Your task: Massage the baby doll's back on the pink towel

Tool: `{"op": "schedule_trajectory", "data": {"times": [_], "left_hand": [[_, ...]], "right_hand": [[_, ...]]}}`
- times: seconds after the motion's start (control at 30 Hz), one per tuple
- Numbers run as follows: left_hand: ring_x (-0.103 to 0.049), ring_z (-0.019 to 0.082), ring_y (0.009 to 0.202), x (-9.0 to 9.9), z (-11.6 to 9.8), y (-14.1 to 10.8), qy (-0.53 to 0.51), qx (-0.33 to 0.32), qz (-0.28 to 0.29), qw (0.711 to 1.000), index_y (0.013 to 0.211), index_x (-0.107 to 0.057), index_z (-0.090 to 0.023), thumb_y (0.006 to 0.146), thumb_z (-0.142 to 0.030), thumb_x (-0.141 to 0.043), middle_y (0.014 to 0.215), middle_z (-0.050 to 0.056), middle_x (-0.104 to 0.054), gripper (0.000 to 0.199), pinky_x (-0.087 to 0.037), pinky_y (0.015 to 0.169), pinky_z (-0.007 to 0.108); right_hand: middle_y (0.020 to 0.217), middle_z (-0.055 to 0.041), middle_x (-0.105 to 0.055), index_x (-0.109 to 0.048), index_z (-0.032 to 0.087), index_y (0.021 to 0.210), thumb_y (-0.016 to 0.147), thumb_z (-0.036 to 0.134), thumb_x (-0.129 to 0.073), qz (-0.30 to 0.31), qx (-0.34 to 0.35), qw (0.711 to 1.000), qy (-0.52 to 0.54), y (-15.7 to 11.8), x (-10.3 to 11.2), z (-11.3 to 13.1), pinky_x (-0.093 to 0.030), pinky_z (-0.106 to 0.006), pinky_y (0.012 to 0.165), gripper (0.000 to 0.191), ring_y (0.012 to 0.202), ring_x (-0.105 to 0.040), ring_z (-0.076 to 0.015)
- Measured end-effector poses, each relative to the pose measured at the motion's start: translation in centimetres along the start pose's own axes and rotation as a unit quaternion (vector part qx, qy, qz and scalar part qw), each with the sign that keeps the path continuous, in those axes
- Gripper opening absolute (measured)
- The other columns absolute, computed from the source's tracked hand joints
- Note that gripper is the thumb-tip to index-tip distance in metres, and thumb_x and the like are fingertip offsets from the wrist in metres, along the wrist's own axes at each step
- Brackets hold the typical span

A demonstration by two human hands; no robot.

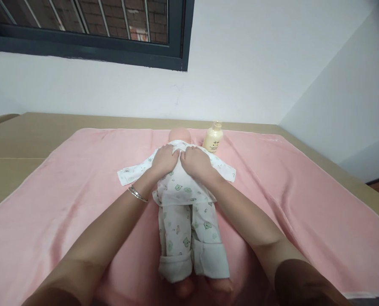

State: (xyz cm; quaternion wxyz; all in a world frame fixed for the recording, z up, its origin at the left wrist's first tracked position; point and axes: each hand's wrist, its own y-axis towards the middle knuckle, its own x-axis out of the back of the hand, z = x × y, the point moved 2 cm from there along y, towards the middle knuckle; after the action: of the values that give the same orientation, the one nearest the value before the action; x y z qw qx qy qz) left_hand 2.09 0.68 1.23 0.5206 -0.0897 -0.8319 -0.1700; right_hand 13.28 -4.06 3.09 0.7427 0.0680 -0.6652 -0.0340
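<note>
"While the doll (183,195) lies on the pink blanket (96,178), what touches it?"
"Left hand (165,159): curled on its shirt (176,178). Right hand (196,161): alongside, likewise. Grip: cannot tell, either."
"Rightward?"
"Bottle (212,138), pale yellow, beside its head (179,135)."

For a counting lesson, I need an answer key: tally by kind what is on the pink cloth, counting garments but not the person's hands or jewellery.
Dolls: 1 (bald, round-headed doll)
Garments: 2 (white, green-printed long-sleeved fabric top; white, green-printed fabric trousers with turned-up cuffs)
Bottles: 1 (pale yellow bottle with dark lettering)
Total: 4
</note>
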Motion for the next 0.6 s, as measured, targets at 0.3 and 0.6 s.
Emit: {"op": "schedule_trajectory", "data": {"times": [0.3,0.6], "left_hand": [[-0.056,0.036,0.129,0.0,-3.8,-3.6,0.187,-0.026,0.006,0.982,0.124,-0.063,0.004,0.096,-0.021,-0.036,0.130,0.029,-0.063,0.046,-0.041,0.111,0.044],[-0.058,0.028,0.127,0.4,0.4,-0.1,-0.044,-0.008,0.003,0.999,0.122,-0.063,-0.007,0.098,-0.031,-0.033,0.135,0.018,-0.064,0.045,-0.044,0.111,0.039]], "right_hand": [[0.144,-0.0239,-0.056,-0.058,0.002,0.132,0.106,0.038,-0.026,0.072,0.007,0.996,0.055,1.7,0.1,-2.3,-0.040,-0.038,0.108,0.055,0.135,-0.051,-0.0316],[0.115,-0.0229,-0.071,-0.070,0.007,0.112,0.103,0.029,-0.032,0.088,-0.048,0.994,0.031,-1.1,1.6,0.1,-0.050,-0.038,0.091,0.044,0.113,-0.066,-0.0313]]}}
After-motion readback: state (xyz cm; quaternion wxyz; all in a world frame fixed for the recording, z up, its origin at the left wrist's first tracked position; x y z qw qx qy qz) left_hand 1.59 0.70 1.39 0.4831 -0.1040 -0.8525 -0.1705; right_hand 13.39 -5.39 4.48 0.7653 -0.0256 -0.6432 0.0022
